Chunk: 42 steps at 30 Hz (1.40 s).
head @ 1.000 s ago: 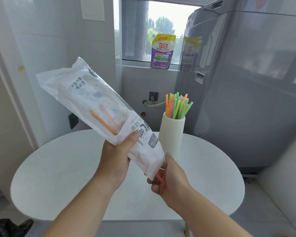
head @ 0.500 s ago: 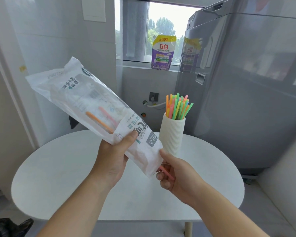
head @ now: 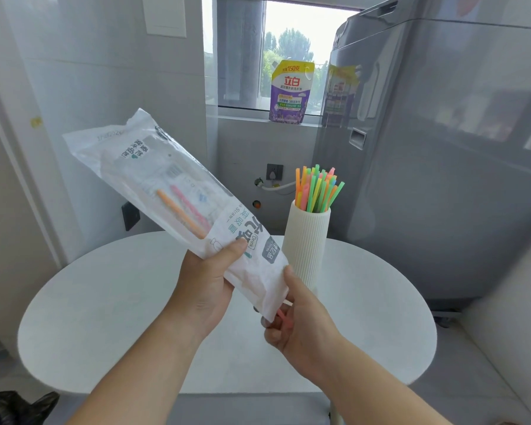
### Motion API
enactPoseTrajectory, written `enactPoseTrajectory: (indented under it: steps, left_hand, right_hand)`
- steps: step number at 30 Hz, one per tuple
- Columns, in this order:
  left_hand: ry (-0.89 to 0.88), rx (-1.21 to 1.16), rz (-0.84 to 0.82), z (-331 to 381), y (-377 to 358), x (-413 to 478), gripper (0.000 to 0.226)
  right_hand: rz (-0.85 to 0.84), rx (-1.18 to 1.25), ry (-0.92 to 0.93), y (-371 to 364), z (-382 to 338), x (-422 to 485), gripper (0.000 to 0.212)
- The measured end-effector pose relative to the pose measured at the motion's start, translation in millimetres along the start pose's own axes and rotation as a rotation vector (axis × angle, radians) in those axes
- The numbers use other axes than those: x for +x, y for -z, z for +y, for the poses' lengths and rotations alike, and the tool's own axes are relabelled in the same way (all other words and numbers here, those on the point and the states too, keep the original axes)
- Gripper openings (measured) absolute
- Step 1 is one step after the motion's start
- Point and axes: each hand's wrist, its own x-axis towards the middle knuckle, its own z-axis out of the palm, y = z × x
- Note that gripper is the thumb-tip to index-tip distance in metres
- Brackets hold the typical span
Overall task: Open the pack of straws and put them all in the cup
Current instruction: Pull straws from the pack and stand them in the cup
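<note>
My left hand (head: 207, 282) grips the white plastic straw pack (head: 154, 179) near its lower end, holding it tilted with the sealed end up to the left. An orange straw (head: 180, 214) and a pink straw (head: 187, 204) show through the pack. At the pack's open lower end my right hand (head: 298, 326) pinches a pink straw tip (head: 282, 316) that sticks out. Behind stands a white ribbed cup (head: 307, 243) on the table, filled with several coloured straws (head: 318, 188).
The cup stands on a round white table (head: 105, 317). A grey washing machine (head: 442, 179) rises at the right. A purple detergent pouch (head: 290, 92) sits on the window sill. A dark object (head: 13, 407) lies at the bottom left.
The pack has dropped slightly and shifted right. My right hand has moved back in to the pack's open end and pinches the pink straw there.
</note>
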Motion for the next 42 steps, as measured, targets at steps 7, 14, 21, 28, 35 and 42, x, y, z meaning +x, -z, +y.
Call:
enactPoseTrajectory:
  steps: [7, 14, 21, 28, 35, 42]
  left_hand:
    - [-0.015, 0.208, -0.074, 6.6, -7.1, 5.7, 0.049]
    - [0.045, 0.349, 0.032, 1.3, -16.0, 8.9, 0.059]
    - [0.199, 0.378, 0.113, 7.8, -22.9, 9.9, 0.086]
    - [0.316, 0.342, -0.018, 10.7, -9.7, 7.9, 0.075]
    - [0.171, 0.336, 0.043, -7.1, -8.3, 2.7, 0.069]
    - [-0.025, 0.329, 0.094, -6.0, -8.4, 4.3, 0.074]
  right_hand:
    - [-0.046, 0.075, -0.114, -10.2, 7.5, -2.3, 0.053]
    - [-0.038, 0.091, -0.068, -10.0, 3.2, 7.1, 0.045]
    - [0.014, 0.051, -0.112, -13.1, 7.8, 11.1, 0.042]
    - [-0.026, 0.036, -0.113, -9.6, 4.7, 10.4, 0.033]
    - [-0.129, 0.070, -0.120, -7.0, 1.6, 6.1, 0.028]
    - [-0.059, 0.116, -0.151, 1.7, -1.9, 9.4, 0.025]
